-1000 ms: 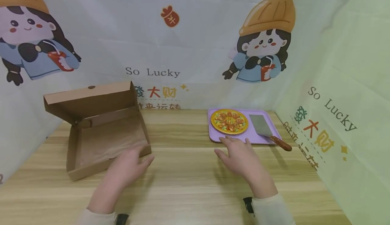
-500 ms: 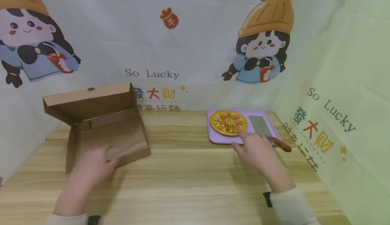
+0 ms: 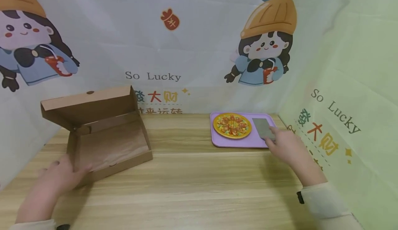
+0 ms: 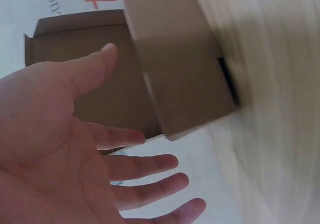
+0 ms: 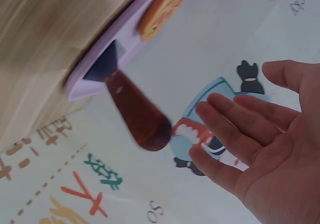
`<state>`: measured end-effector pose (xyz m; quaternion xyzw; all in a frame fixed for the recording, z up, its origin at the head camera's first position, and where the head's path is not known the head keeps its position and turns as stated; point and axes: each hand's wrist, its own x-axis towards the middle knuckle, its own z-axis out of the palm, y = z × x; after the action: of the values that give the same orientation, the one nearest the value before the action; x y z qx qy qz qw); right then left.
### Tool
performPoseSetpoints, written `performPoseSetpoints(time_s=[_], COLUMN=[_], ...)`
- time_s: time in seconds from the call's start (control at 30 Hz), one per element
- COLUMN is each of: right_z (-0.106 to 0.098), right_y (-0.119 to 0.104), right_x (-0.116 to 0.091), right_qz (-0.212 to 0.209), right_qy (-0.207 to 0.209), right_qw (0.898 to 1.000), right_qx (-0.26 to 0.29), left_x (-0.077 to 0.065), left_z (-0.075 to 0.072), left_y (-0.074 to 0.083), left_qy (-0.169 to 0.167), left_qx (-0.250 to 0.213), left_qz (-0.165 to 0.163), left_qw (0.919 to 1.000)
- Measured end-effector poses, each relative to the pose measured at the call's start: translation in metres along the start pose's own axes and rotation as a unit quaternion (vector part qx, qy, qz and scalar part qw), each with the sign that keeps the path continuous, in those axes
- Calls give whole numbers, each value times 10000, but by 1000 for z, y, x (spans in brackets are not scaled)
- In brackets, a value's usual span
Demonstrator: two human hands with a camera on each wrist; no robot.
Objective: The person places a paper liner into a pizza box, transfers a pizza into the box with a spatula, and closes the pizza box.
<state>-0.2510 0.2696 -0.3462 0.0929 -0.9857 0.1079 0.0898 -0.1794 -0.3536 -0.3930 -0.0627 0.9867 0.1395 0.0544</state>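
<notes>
My left hand (image 3: 63,176) is at the near left corner of an open cardboard pizza box (image 3: 116,166), fingers spread in the left wrist view and holding nothing. The box lid stands raised at the back. On the right, my right hand (image 3: 287,145) hovers over the wooden handle of a spatula, hiding that handle in the head view. The right wrist view shows the brown handle (image 5: 135,108) apart from my extended fingers. The spatula's flat metal blade (image 3: 262,126) lies on a purple tray (image 3: 230,144), beside a toy pizza (image 3: 232,125).
A wood-grain table (image 3: 186,188) carries the box at left and the tray at back right. Behind and to the right rise cloth walls (image 3: 199,43) printed with cartoon figures and lettering. The spatula handle sticks out past the tray's near right edge.
My left hand has moved left from the box's front to its near left corner. My right hand has moved right, from before the pizza to over the spatula handle.
</notes>
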Motion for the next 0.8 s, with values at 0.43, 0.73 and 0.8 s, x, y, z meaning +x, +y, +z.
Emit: performPoseSetpoints(time_s=[0.43,0.73,0.8], right_z=[17,19,20], right_y=[39,45,46], right_x=[3,4,5], right_qz=[426,657,729], right_qy=[-141,-701,-737], right_qw=[9990,9953,9946], right_qx=[17,-113,-71], left_x=[18,23,24], left_z=[2,1,1], left_y=[-18,-17,-17], left_qy=[-480,-725,-819], left_qx=[-333,-845,-1042], left_qz=[197,33,-93], left_qw=[9981,9938,9911])
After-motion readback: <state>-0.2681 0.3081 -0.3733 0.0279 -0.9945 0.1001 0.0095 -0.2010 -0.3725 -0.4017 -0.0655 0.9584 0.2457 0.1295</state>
